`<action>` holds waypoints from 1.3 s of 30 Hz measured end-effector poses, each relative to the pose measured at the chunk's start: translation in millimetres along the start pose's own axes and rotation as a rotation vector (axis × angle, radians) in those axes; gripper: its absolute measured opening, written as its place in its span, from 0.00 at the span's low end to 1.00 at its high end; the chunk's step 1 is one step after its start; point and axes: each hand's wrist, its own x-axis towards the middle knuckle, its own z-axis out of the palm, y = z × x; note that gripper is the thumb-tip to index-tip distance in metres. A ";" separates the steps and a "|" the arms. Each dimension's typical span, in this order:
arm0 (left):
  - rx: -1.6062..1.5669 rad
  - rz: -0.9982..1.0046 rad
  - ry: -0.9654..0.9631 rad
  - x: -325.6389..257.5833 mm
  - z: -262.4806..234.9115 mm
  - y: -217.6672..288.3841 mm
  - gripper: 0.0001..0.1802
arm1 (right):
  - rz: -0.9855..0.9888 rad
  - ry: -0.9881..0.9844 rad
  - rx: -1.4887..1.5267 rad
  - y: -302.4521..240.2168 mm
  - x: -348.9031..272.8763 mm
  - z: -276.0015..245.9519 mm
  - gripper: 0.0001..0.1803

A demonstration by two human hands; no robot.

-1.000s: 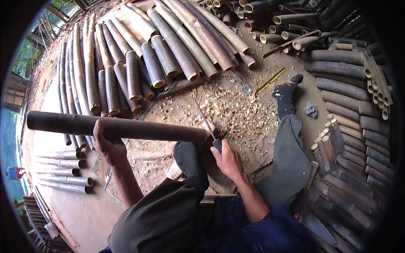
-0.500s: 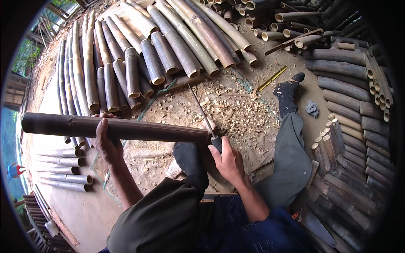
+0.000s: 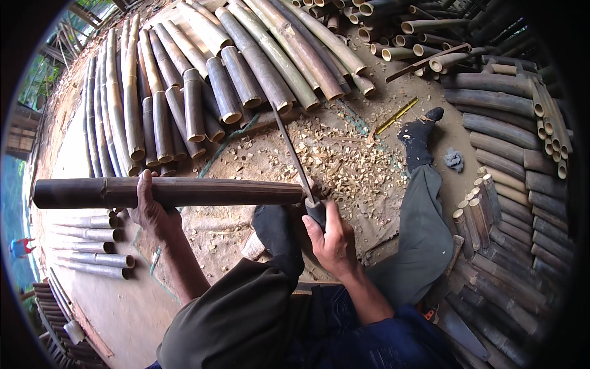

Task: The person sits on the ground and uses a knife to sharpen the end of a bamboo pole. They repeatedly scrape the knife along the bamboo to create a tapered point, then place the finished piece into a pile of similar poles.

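A long dark bamboo tube (image 3: 230,192) lies crosswise before me, nearly level. My left hand (image 3: 150,212) is wrapped round it left of the middle, thumb on the near side. In my right hand (image 3: 335,243) is a long thin-bladed knife (image 3: 291,144), its dark handle gripped in my closed fingers. The blade slants up and away to the left, passing close by the tube's right end; whether it touches the bamboo I cannot tell. Under that end, a dark-covered foot (image 3: 276,237) of mine partly shows.
Pale wood chips (image 3: 338,154) litter the ground cloth. Dark bamboo lengths (image 3: 224,89) lie in rows beyond, with more stacked bamboo (image 3: 504,144) at the right. A yellow measuring stick (image 3: 396,115) lies near my outstretched right foot (image 3: 418,138). A handsaw (image 3: 461,332) is at lower right.
The tube's left end has dropped toward me, so it lies more level. The knife's tip has shifted farther away. Both hands keep their hold.
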 end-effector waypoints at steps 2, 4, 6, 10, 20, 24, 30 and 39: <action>-0.004 0.016 -0.042 4.5 -1.8 -4.9 0.17 | -0.081 0.072 0.026 22.4 -8.7 8.5 0.16; -0.018 -0.001 -0.102 0.0 1.9 -7.1 0.16 | 0.137 -0.074 -0.191 71.2 -17.8 28.2 0.16; -0.058 -0.009 -0.151 -0.2 6.5 -0.2 0.15 | 0.300 -0.226 -0.387 78.9 -7.1 31.7 0.18; -0.045 0.027 -0.178 -2.8 2.2 5.3 0.21 | 0.160 -0.158 -0.175 28.3 -3.6 12.7 0.19; -0.075 -0.024 -0.296 4.7 5.6 -0.1 0.23 | 0.232 -0.182 -0.365 114.6 -4.2 31.5 0.22; -0.148 -0.019 -0.397 12.1 -12.6 0.7 0.27 | 0.091 -0.118 -0.111 23.3 4.7 4.7 0.19; -0.166 0.000 -0.550 0.3 -2.9 8.5 0.28 | 0.273 -0.161 -0.278 100.3 -16.2 36.5 0.20; -0.063 0.021 -0.138 5.4 -9.6 -3.8 0.20 | 0.080 -0.008 -0.028 12.5 6.4 -4.8 0.16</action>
